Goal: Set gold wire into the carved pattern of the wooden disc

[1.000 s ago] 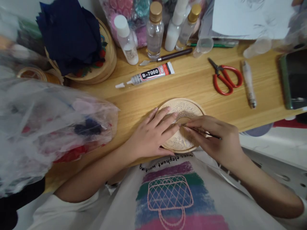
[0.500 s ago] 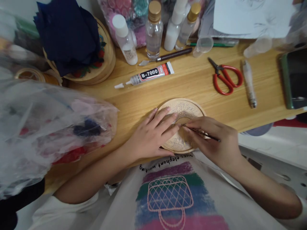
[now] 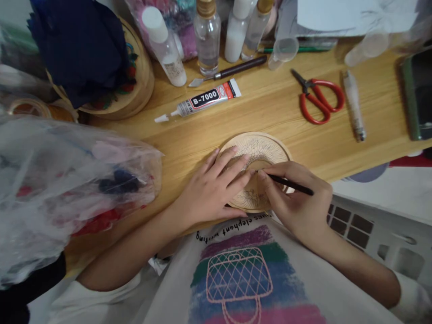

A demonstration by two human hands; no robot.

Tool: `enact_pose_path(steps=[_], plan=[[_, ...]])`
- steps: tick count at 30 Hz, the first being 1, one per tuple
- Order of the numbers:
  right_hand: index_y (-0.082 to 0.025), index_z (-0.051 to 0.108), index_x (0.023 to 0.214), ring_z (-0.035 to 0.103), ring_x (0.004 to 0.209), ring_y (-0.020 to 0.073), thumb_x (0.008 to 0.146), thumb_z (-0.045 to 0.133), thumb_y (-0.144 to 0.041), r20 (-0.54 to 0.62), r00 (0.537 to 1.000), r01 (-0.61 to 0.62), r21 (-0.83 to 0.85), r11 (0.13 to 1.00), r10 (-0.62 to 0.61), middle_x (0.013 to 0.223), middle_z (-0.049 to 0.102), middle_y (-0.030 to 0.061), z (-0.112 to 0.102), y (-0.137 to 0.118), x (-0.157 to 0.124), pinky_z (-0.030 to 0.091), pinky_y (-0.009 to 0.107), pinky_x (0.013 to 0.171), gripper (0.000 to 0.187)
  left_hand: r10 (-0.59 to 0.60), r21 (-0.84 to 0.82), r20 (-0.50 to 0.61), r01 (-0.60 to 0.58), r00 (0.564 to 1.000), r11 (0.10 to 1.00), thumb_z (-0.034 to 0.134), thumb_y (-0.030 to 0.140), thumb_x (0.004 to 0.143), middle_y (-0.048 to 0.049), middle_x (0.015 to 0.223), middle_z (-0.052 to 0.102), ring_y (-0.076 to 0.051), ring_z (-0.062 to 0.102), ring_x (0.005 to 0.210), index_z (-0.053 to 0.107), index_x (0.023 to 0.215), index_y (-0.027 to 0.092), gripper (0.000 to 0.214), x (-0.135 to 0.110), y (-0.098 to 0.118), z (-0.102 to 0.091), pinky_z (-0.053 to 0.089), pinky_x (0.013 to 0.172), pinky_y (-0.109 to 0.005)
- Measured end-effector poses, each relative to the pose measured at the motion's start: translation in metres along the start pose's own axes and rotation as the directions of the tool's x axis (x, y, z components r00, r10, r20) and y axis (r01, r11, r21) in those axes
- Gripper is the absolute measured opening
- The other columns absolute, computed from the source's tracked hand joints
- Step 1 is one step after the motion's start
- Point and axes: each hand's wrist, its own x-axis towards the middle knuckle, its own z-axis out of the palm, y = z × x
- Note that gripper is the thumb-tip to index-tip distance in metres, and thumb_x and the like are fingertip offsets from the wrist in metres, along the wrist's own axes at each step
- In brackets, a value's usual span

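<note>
A round wooden disc point(image 3: 266, 150) with fine line patterns lies near the front edge of the wooden table point(image 3: 270, 112). My left hand point(image 3: 212, 189) lies flat on the disc's left part, fingers stretched out and spread. My right hand point(image 3: 297, 204) is closed in a pinch on a thin dark pointed tool point(image 3: 290, 184), whose tip meets the disc close to my left fingertips.
Behind the disc lie a B-7000 glue tube point(image 3: 202, 99), red scissors point(image 3: 319, 96), a dark-handled spatula point(image 3: 229, 72) and a pale pen-like tool point(image 3: 354, 105). Several bottles point(image 3: 205, 36) stand at the back. A plastic bag point(image 3: 67, 180) of coloured bits fills the left; a phone point(image 3: 418, 94) lies far right.
The view has shifted a little, so the table's things sit higher in the picture. My right hand has tilted slightly with the tool; both hands stay on the disc.
</note>
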Motion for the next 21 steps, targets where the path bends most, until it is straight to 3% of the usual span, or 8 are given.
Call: enact_pose_path(steps=[4,21], plan=[[-0.026,0.069,0.088,0.068,0.073,0.0185,0.089,0.065,-0.021,-0.012,0.999,-0.037,0.002,0.999,0.037,0.081,0.073,0.0024,0.001,-0.001,-0.001,0.059,0.035,0.068,0.007,-0.003,0.008,0.003,0.003,1.000,1.000,0.060,0.076,0.081,-0.0140,0.154,0.044,-0.037,0.034,0.144,0.055,0.138,0.015,0.084,0.000,0.000,0.000,0.028,0.120,-0.052],[-0.024,0.069,0.094,0.069,0.080,0.0158,0.086,0.069,-0.013,0.123,0.983,0.124,0.094,0.988,-0.135,0.088,0.074,0.0027,-0.013,0.019,0.005,0.058,0.029,0.064,0.014,0.016,-0.008,-0.017,-0.016,1.000,1.000,0.063,0.077,0.078,-0.0155,0.153,0.046,-0.039,0.035,0.143,0.052,0.142,0.015,0.090,-0.001,-0.002,0.004,0.028,0.118,-0.054]])
